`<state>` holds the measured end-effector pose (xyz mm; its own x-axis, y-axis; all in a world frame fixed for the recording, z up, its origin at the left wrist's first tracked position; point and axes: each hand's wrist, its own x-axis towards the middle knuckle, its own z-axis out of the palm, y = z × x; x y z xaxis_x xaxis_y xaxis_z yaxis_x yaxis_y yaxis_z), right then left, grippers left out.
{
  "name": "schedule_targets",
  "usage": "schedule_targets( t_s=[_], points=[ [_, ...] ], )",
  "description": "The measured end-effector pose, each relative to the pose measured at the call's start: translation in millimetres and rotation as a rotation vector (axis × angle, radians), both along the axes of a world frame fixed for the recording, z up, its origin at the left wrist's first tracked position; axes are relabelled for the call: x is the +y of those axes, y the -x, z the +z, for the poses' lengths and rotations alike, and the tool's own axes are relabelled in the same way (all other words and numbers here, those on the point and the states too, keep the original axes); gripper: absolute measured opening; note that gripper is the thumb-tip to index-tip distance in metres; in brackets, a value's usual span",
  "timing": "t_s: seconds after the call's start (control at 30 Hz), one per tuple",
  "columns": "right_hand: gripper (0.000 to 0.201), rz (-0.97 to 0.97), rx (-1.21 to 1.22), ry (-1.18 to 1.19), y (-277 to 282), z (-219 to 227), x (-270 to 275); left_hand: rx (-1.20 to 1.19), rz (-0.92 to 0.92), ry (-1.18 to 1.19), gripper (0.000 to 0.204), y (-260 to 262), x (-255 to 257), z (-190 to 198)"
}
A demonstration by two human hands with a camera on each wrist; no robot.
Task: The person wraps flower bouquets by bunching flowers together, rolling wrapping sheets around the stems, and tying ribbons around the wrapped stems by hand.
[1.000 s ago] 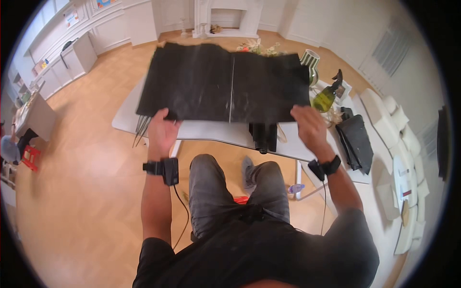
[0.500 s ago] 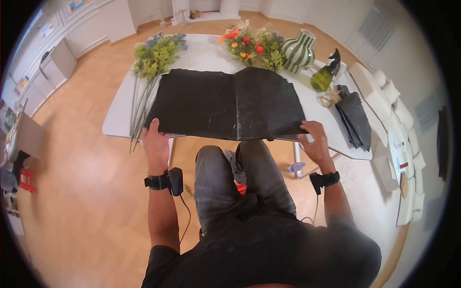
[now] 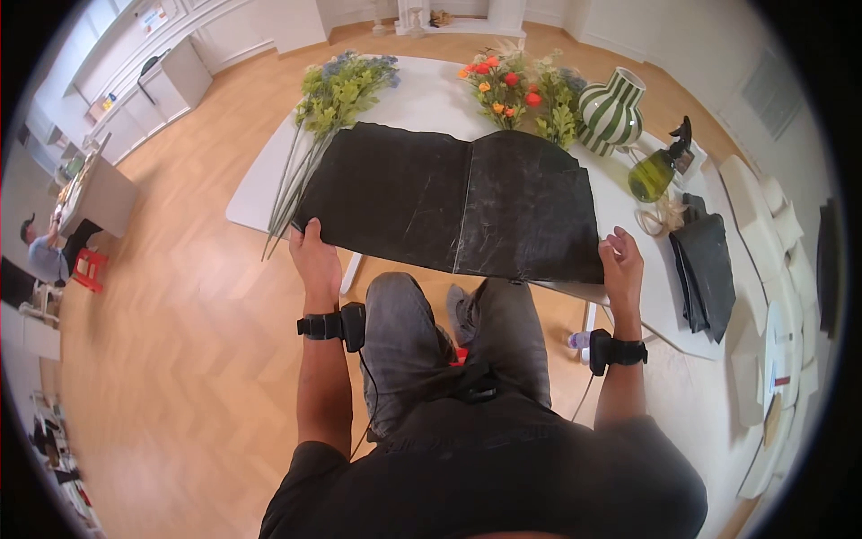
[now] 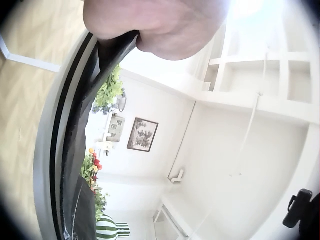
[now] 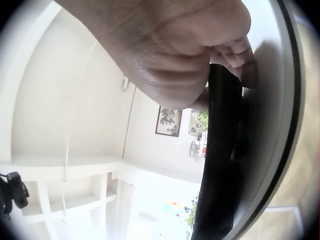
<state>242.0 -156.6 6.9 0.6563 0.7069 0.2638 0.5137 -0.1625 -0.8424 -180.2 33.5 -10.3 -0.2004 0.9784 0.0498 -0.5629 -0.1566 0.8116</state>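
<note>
Black sheet [image 3: 458,202] spans the near edge of the tabletop [image 3: 431,90], its near corners pinched in the grip of left hand [image 3: 317,262] and right hand [image 3: 622,269]. Folded black material [image 3: 705,274] lies toward the near-right corner, a green spray bottle [image 3: 650,178] near the right edge, a striped vase [image 3: 612,114] and red-orange flowers [image 3: 503,87] farther back.

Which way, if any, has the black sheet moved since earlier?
Yes: the black sheet came toward the near edge of the white table; the left flower bunch, hidden then, now shows.

A striped vase [image 3: 612,115] stands near a green spray bottle [image 3: 650,178], with a white sofa [image 3: 756,223] farther right.
</note>
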Motion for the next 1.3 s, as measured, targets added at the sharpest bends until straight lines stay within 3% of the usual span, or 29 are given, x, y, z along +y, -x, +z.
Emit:
schedule_targets(
  t_s=[0.17, 0.3, 0.37, 0.43, 0.47, 0.5, 0.53, 0.57, 0.6, 0.63, 0.67, 0.7, 0.73, 0.87, 1.0, 1.03, 1.1, 1.13, 1.17, 1.2, 1.23, 1.3],
  points=[
    [0.055, 0.009, 0.062, 0.075, -1.8, 8.4, 9.2, -0.016, 0.053, 0.021, 0.032, -4.7, -2.9, 4.1],
    [0.061, -0.040, 0.315, 0.000, -4.0, 9.3, 8.2, 0.009, 0.105, 0.048, 0.027, -11.0, -3.3, 9.3],
    [0.060, -0.046, 0.460, 0.128, -4.7, 15.2, 5.1, 0.016, 0.132, 0.059, 0.026, -8.1, -4.9, 8.3],
    [0.059, 0.000, 0.506, 0.081, -4.8, 6.0, 8.3, 1.015, 0.244, 0.156, 0.025, 16.1, 4.5, -10.9],
    [0.060, 0.000, 0.587, 0.063, -1.9, 9.5, 9.6, 1.140, 0.365, 0.000, 0.027, 70.3, 43.6, -82.6],
    [0.060, -0.017, 0.658, 0.034, 0.9, 17.6, 12.1, 0.827, 0.297, 0.002, 0.029, 62.1, 35.1, -80.4],
    [0.058, 0.070, 0.600, 0.072, -2.0, 28.3, 13.6, 0.100, -0.026, 0.054, 0.032, 21.1, 13.6, -15.7],
    [0.046, 0.073, 0.609, 0.064, -6.4, 19.2, 15.1, 0.047, -0.060, 0.102, 0.034, 8.3, 9.6, 1.0],
    [0.034, 0.177, 0.602, 0.051, -14.0, 10.3, 14.6, 0.119, 0.047, 0.119, 0.035, 7.9, 11.2, -2.7],
    [0.028, 0.170, 0.653, -0.008, -3.0, 15.2, 20.0, 0.408, 0.219, 0.017, 0.039, 24.1, 17.2, -27.1],
    [0.028, 0.150, 0.488, 0.154, -6.1, 20.9, 19.7, 0.264, 0.239, -0.002, 0.042, 14.8, 17.7, -16.3],
    [0.028, 0.160, 0.471, 0.019, 0.1, 15.5, 21.2, 0.373, 0.301, -0.036, 0.042, -26.5, -4.9, 30.9],
    [0.028, 0.169, 0.435, 0.004, 3.6, 14.7, 22.4, 0.440, 0.345, -0.075, 0.042, -36.9, -9.9, 46.0],
    [0.027, 0.246, 0.359, 0.014, 21.8, 40.2, 27.3, 0.864, 0.552, -0.291, 0.046, -53.2, -21.4, 87.9],
    [0.027, 0.332, 0.467, -0.155, 41.1, 30.1, 44.7, 1.051, 0.563, -0.331, 0.040, -80.6, -31.1, 101.9],
    [0.025, 0.339, 0.366, -0.079, 42.4, 27.6, 46.7, 1.070, 0.424, -0.416, 0.039, -86.7, -32.0, 98.8],
    [0.025, 0.338, 0.268, -0.004, 42.3, 28.1, 44.1, 1.360, 0.126, -0.675, 0.036, -101.6, -37.7, 113.2],
    [0.026, 0.336, 0.150, 0.068, 40.2, 33.5, 39.7, 1.360, 0.121, -0.680, 0.036, -107.9, -41.6, 115.1],
    [0.027, 0.335, 0.033, 0.141, 36.9, 36.5, 34.6, 1.402, -0.045, -0.659, 0.035, -112.9, -45.7, 116.1],
    [0.026, 0.311, 0.012, 0.098, 30.0, 36.6, 28.2, 1.438, -0.211, -0.633, 0.036, -116.4, -47.6, 116.2],
    [0.026, 0.289, -0.009, 0.056, 18.7, 37.8, 19.5, 1.437, -0.215, -0.632, 0.036, -119.7, -47.3, 114.9],
    [0.022, 0.100, -0.105, 0.027, -18.7, 40.1, -8.5, 1.367, -0.392, -0.827, 0.038, -124.9, -46.5, 110.3]
  ],
)
